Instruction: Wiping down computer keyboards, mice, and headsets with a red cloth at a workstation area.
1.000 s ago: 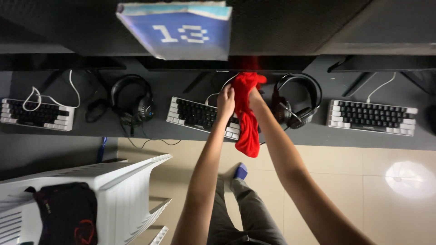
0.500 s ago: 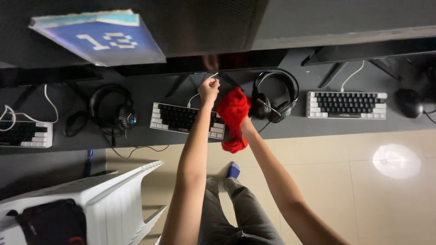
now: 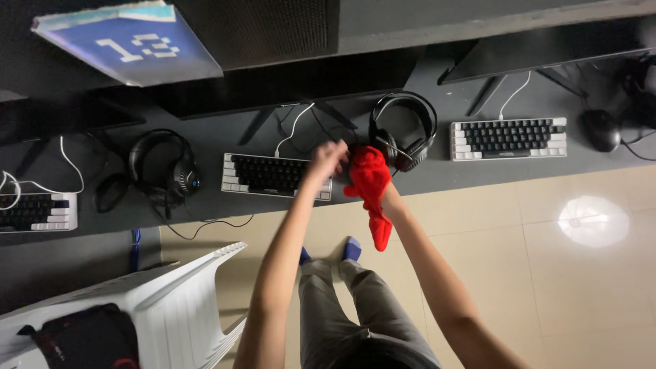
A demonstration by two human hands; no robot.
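Observation:
My right hand [image 3: 374,183] is bunched inside a red cloth [image 3: 370,172], which it grips at the dark desk's front edge [image 3: 437,179]. The cloth's tail hangs down over the floor. My left hand [image 3: 326,158] is blurred with motion and hovers over the right end of the middle black-and-white keyboard [image 3: 263,174], just left of the cloth. It holds nothing and its fingers are loosely apart. A black headset [image 3: 403,130] lies right behind the cloth.
Another headset [image 3: 164,167] and a keyboard [image 3: 34,212] lie to the left. A third keyboard [image 3: 509,139] and a black mouse [image 3: 601,128] are at the right. Dark monitors and a blue sign [image 3: 130,44] stand behind. A white chair [image 3: 164,294] with a black bag [image 3: 82,338] stands lower left.
Both hands came down from the monitor to the desk edge. The left hand dropped onto the keyboard's end, and the cloth moved beside the headset.

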